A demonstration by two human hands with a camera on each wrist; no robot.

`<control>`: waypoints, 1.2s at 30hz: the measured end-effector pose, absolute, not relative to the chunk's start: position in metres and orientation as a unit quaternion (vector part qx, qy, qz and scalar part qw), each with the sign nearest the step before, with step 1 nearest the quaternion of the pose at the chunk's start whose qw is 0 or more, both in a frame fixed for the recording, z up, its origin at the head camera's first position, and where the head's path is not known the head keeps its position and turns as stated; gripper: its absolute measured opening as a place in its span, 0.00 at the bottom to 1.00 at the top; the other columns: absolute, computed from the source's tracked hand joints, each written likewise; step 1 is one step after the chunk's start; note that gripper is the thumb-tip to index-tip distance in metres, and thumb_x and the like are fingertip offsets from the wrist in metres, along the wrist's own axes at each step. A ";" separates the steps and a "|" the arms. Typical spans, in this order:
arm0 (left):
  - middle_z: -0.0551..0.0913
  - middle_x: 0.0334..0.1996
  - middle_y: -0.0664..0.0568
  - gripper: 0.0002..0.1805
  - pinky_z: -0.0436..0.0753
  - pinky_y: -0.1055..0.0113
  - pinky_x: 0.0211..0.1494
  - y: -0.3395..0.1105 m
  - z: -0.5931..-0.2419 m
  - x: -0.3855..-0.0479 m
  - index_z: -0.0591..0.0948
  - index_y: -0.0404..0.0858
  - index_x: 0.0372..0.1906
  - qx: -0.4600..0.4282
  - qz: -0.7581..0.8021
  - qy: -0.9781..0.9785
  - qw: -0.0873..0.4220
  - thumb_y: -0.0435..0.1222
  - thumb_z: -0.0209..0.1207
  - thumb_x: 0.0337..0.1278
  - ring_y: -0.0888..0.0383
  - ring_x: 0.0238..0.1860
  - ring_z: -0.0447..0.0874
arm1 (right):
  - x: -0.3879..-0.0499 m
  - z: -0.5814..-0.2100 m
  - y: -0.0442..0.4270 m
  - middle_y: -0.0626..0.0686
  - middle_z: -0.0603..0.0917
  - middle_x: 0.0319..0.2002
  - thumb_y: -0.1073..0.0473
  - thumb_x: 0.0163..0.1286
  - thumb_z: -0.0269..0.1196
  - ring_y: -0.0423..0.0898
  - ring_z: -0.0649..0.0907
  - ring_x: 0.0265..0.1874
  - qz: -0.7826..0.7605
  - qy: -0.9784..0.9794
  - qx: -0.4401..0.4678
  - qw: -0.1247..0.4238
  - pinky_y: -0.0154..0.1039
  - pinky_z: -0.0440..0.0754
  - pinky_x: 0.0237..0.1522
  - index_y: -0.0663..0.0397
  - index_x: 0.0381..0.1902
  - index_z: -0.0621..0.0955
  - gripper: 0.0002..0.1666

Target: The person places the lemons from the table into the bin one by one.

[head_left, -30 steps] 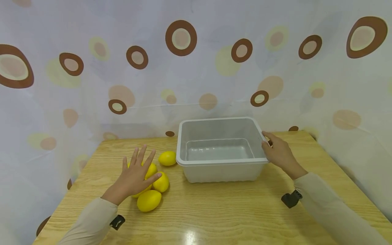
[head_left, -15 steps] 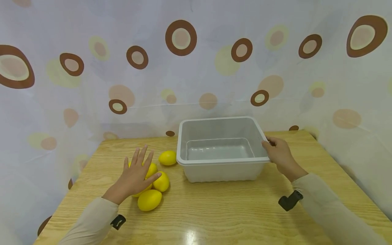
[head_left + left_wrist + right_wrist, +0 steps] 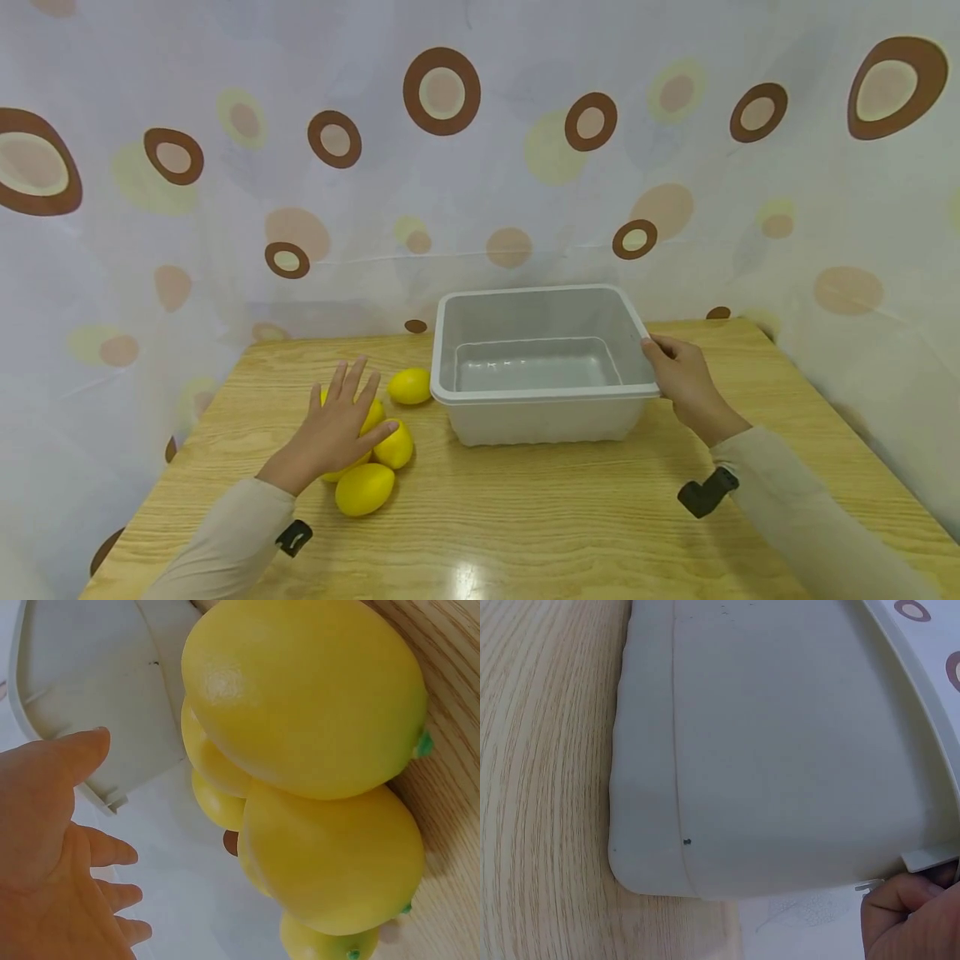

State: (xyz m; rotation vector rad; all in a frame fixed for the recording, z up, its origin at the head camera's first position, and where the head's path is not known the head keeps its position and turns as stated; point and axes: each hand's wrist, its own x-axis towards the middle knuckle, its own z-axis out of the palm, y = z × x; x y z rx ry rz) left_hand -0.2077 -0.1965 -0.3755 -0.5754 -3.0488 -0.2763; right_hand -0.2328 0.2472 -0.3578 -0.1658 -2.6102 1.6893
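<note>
A white plastic tub (image 3: 540, 421) stands on the wooden table, its inside bare. My right hand (image 3: 688, 385) grips the tub's right rim, thumb on top and fingers curled beneath, as the right wrist view also shows. Over a cluster of yellow lemons at the left, my left hand (image 3: 330, 429) hovers with fingers spread and holds nothing. The nearest lemon (image 3: 365, 489) lies in front of the hand, another lemon (image 3: 393, 444) by the thumb. One lemon (image 3: 409, 387) sits apart beside the tub's left side. In the left wrist view the lemons (image 3: 307, 697) have green tips; the hand is apart from them.
The wooden table (image 3: 525, 517) reaches back to a patterned curtain (image 3: 510, 167) that hangs close behind the tub. Small black devices are strapped at both wrists, one wrist device (image 3: 707, 492) on the right and another wrist device (image 3: 294, 537) on the left.
My right hand has closed its fingers further under the tub's rim, the wrist shifting slightly. My left hand has drifted a little to the right. The lemons and tub stay put.
</note>
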 end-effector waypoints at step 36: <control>0.72 0.65 0.44 0.31 0.63 0.46 0.69 -0.146 -0.362 -0.314 0.73 0.42 0.65 -0.238 -0.065 -0.955 -0.167 0.37 0.66 0.54 0.43 0.67 0.66 | -0.234 -0.361 0.248 0.69 0.67 0.64 0.46 0.77 0.41 0.62 0.73 0.57 0.555 -0.829 -0.064 0.008 0.30 0.81 0.38 0.65 0.72 0.59 0.35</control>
